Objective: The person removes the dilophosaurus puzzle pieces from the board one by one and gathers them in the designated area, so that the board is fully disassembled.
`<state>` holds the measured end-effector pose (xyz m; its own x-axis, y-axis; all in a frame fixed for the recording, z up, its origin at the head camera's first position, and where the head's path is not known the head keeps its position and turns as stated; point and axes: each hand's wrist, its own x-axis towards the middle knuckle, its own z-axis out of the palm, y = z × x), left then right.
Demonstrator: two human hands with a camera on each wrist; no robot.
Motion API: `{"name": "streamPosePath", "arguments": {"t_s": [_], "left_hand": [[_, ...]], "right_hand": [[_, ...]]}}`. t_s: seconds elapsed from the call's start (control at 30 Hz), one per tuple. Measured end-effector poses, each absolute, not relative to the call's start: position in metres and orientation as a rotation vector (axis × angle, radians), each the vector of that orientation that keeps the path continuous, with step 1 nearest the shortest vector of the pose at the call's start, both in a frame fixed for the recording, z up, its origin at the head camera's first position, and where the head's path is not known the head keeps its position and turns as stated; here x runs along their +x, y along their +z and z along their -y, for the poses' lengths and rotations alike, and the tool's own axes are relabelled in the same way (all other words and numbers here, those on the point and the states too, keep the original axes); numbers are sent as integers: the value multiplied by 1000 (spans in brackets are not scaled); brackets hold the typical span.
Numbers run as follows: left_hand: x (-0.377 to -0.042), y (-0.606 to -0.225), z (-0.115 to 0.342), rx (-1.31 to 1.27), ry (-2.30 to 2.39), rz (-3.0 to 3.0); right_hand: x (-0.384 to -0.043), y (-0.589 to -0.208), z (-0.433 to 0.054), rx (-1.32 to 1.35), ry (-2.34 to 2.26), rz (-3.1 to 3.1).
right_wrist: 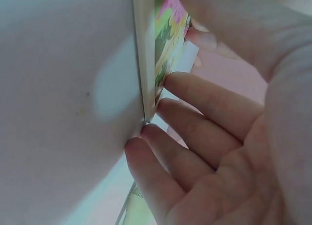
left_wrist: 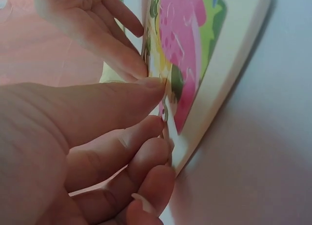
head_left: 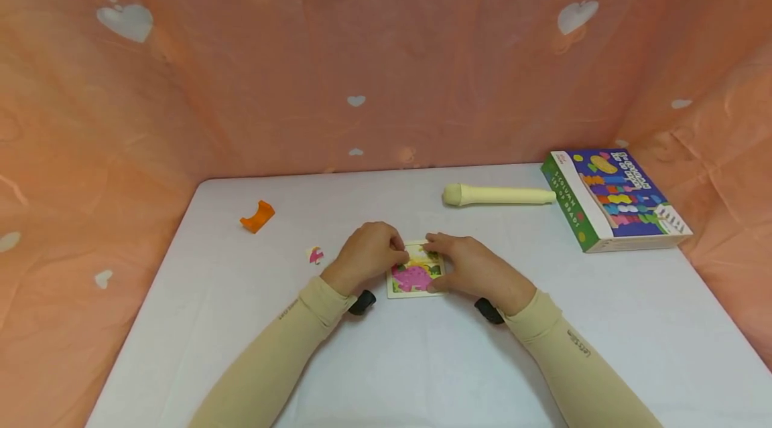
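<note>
A small jigsaw puzzle board (head_left: 415, 278) with a pale frame and a pink animal picture lies on the table between both hands. At its upper left, my left hand (head_left: 369, 250) pinches a thin puzzle piece (left_wrist: 165, 110) between thumb and forefinger, against the board; most of the piece is hidden. My right hand (head_left: 476, 267) holds the board's right side, with its thumb by the lower right edge and its fingers at the upper right corner. To the left of the left hand lies a loose puzzle piece (head_left: 315, 254) with a pink shape.
An orange curved block (head_left: 258, 217) lies at the back left of the white table (head_left: 416, 374). Behind the right hand is a pale yellow stick (head_left: 503, 195) with a rounded end. A bead-game box (head_left: 615, 200) stands at the back right. An orange curtain (head_left: 386, 59) surrounds the table.
</note>
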<state>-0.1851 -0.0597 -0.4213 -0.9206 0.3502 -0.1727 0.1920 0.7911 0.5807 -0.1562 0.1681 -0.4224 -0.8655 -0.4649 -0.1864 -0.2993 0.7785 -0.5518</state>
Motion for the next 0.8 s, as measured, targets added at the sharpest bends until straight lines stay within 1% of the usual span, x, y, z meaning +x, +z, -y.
{"name": "streamPosePath", "arguments": {"t_s": [0.8], "left_hand": [[-187, -425, 56, 370, 871, -2690]], "right_hand": [[-155, -420, -166, -567, -694, -2683]]}}
